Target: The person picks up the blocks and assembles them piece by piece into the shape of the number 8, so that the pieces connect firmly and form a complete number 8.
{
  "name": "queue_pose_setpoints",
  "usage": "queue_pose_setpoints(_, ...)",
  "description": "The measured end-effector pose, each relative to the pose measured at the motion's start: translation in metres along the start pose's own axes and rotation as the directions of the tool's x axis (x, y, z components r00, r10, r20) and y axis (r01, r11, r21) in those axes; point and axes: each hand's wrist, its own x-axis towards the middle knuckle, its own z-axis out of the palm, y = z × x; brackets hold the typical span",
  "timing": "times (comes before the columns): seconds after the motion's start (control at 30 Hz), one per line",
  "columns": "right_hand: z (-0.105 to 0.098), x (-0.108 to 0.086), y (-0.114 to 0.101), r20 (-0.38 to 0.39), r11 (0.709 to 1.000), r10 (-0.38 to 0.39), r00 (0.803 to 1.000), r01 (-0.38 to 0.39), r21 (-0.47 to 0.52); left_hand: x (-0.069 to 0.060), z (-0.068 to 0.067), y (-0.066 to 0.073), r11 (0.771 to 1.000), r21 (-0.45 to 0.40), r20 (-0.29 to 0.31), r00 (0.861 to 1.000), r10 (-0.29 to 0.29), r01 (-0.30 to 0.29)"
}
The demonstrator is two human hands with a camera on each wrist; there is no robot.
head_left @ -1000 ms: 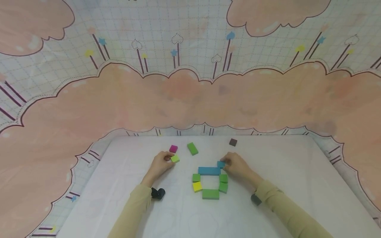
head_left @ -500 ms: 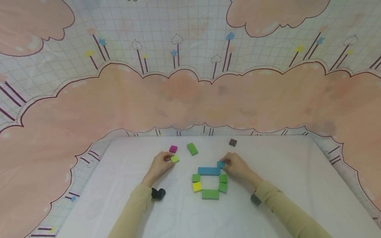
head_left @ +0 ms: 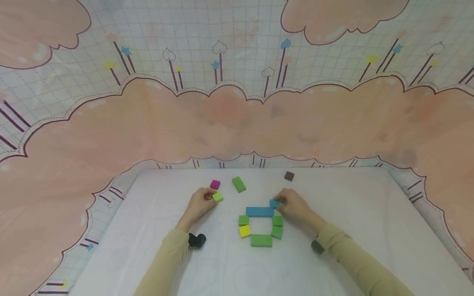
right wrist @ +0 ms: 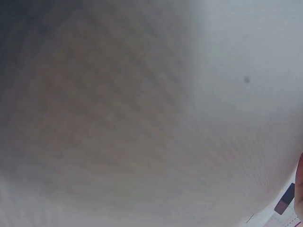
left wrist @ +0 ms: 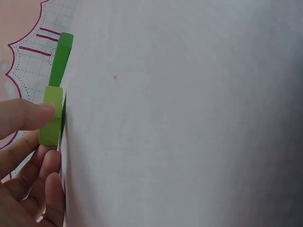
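Note:
Between thumb and fingers, my left hand [head_left: 197,207] pinches a lime green block [head_left: 218,197]; the left wrist view shows the thumb of that hand [left wrist: 28,161] on the face of the lime block [left wrist: 51,116]. My right hand [head_left: 296,207] holds a small blue block [head_left: 274,203] at the right end of a long blue block [head_left: 260,212]. Below the long block, small green blocks [head_left: 243,220], a yellow block [head_left: 245,232] and a wider green block [head_left: 261,241] form a ring. Only a sliver of my right hand [right wrist: 299,191] enters the right wrist view.
Toward the table's [head_left: 155,263] back lie a magenta block [head_left: 215,184], a green block [head_left: 239,184] and a dark brown block [head_left: 289,176]. A patterned cloth [head_left: 237,123] rises behind the table. Black devices [head_left: 197,240] sit at both wrists.

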Motion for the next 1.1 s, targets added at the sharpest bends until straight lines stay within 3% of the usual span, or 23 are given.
queue_pose_setpoints(1.1, 0.000, 0.000, -0.002, 0.008, 0.999, 0.035, 0.999, -0.035, 0.009, -0.004, 0.021, 0.020, 0.999, -0.051, 0.060, 0.998, 0.018, -0.015)
